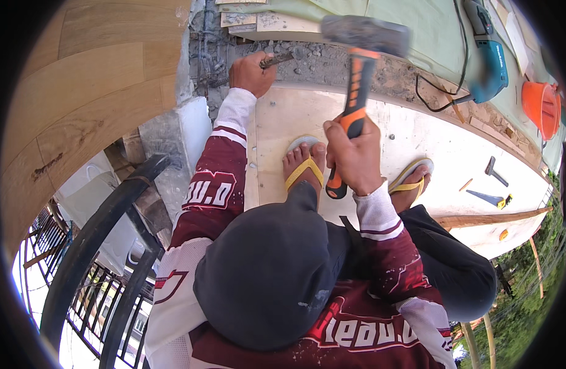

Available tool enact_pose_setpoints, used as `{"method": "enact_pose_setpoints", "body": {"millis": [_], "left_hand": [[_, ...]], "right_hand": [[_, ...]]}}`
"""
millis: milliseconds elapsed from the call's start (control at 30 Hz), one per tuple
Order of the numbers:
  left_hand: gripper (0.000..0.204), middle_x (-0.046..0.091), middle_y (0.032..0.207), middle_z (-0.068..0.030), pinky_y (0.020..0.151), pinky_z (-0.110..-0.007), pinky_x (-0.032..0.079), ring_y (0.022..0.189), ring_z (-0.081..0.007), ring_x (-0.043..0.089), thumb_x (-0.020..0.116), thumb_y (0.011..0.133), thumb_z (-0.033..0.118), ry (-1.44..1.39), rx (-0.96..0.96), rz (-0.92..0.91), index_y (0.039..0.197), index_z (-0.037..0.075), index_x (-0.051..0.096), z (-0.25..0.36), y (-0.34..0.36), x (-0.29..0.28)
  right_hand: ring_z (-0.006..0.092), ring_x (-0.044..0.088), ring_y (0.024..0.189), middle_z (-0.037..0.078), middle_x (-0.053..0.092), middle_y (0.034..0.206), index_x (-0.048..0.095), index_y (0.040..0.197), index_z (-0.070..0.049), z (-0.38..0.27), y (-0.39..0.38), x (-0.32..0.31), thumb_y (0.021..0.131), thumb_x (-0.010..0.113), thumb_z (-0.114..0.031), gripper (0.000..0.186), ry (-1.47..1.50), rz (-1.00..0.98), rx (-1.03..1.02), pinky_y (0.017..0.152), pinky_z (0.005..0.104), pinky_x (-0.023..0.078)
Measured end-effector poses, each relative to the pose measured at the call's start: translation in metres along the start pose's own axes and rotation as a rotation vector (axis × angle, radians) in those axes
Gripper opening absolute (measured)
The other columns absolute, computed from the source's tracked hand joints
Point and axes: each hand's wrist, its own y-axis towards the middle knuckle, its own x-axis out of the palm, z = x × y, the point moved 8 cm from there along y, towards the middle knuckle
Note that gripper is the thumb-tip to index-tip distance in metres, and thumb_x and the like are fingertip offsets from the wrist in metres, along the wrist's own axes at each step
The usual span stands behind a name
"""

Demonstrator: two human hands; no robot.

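At twelve o'clock, the left grip (pixel 252 75) is clamping a metal chisel (pixel 277 59). At two o'clock, the right grip (pixel 355 152) is clasping an orange-and-black-handled sledgehammer (pixel 358 83).

Both hands (pixel 357 152) are bare. Right behind them come white mesh cuffs (pixel 237 106), each ringed with a maroon stripe; farther back the sleeves (pixel 216 163) turn deep maroon, flecked with pale specks, with outlined white lettering behind the left hand. The jersey (pixel 396 358) adds white shoulder panels. Nearer the body than the hands, dark trousers (pixel 264 270) show pale smudges. Sandals (pixel 306 169) have yellow thong straps and pale soles.
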Motion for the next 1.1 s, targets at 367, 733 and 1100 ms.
{"method": "enact_pose_setpoints", "body": {"millis": [367, 733, 1100], "left_hand": [[0.023, 0.066, 0.071, -0.0191, 0.064, -0.05, 0.051, 0.07, -0.043, 0.064, 0.067, 0.084, 0.03, 0.062, -0.036, -0.079, 0.073, 0.009, 0.067, -0.006, -0.002, 0.008], [0.022, 0.063, 0.066, -0.0201, 0.057, -0.048, 0.049, 0.064, -0.0435, 0.062, 0.07, 0.083, 0.025, 0.045, -0.021, 0.058, 0.071, 0.007, 0.065, -0.001, 0.001, -0.017], [0.022, 0.063, 0.068, -0.0209, 0.059, -0.048, 0.049, 0.066, -0.0435, 0.062, 0.069, 0.081, 0.025, 0.033, -0.012, 0.044, 0.07, 0.006, 0.063, -0.006, -0.001, -0.015]], "right_hand": [[0.0093, 0.042, 0.051, -0.001, 0.036, 0.065, 0.046, 0.082, -0.007, -0.149, -0.034, -0.097, 0.101, 0.053, -0.016, 0.022, 0.416, -0.008, -0.723, 0.045, 0.0271, 0.042], [0.0094, 0.048, 0.043, 0.001, 0.052, 0.059, 0.053, 0.091, -0.002, 0.054, -0.004, -0.044, 0.094, 0.065, -0.012, 0.016, -0.213, -0.05, -0.03, 0.041, 0.025, 0.04], [0.0152, 0.055, 0.059, 0.003, 0.049, 0.065, 0.052, 0.092, -0.004, -0.103, -0.025, -0.015, 0.101, 0.056, -0.015, 0.014, 0.439, -0.135, -0.656, 0.056, 0.0327, 0.05]]}}
